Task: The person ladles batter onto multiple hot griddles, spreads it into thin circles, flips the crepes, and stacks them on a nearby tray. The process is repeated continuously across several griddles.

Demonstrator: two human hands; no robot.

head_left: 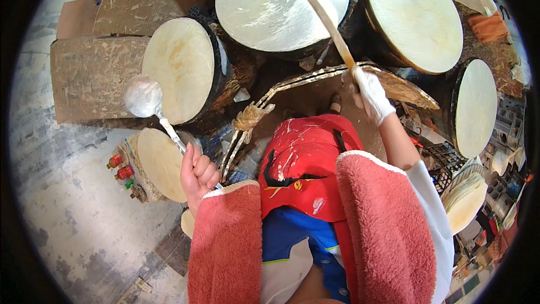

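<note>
My bare left hand (pixel 199 173) is closed round the handle of a metal ladle (pixel 143 97), its pale-coated bowl raised beside the left round vat (pixel 211 101). In a white glove, my right hand (pixel 371 97) grips a long wooden stick (pixel 325 18). The stick slants away over the far middle vat (pixel 287 54), its far end at the pale contents (pixel 247 8). Those contents look wet and shiny, with streaks near the stick. Whether the tip is dipped in or just above them I cannot tell.
A white-crusted metal rail (pixel 304 80) curves in front of me, with a hardened lump (pixel 250 117) on it. More pale-topped vats stand right, including a large one (pixel 416 17) and a smaller one (pixel 476 107). Red-capped bottles (pixel 122 172) stand left; a black crate (pixel 447 160) sits right.
</note>
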